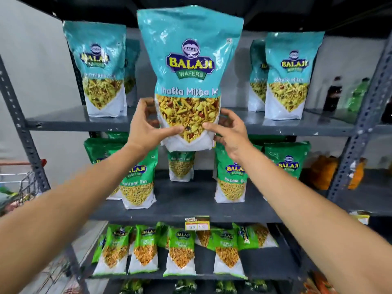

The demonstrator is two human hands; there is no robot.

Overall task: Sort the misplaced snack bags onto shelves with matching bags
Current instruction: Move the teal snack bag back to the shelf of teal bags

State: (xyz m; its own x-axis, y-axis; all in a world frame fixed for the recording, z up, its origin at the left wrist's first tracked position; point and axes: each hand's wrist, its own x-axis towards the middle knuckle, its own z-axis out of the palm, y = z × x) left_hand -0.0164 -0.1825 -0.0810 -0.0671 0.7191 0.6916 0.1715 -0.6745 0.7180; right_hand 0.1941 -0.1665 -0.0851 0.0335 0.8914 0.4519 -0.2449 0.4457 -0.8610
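A large teal Balaji Khatta Mitha bag (pixel 189 60) is held upright in front of the upper shelf (pixel 70 122). My left hand (pixel 148 126) grips its lower left side and my right hand (pixel 229 132) grips its lower right side. Matching teal bags stand on that same shelf, one at the left (pixel 101 68) and two at the right (pixel 290 75). The bag's bottom edge hangs just below the shelf's front edge.
Green Ratlami Sev bags (pixel 139 183) stand on the middle shelf (pixel 186 211). Smaller light-green bags (pixel 182 253) fill the shelf below, under a yellow price tag (pixel 197 224). A wire shopping cart (pixel 23 185) sits at the left. Orange packs (pixel 324 172) lie on the neighbouring rack at right.
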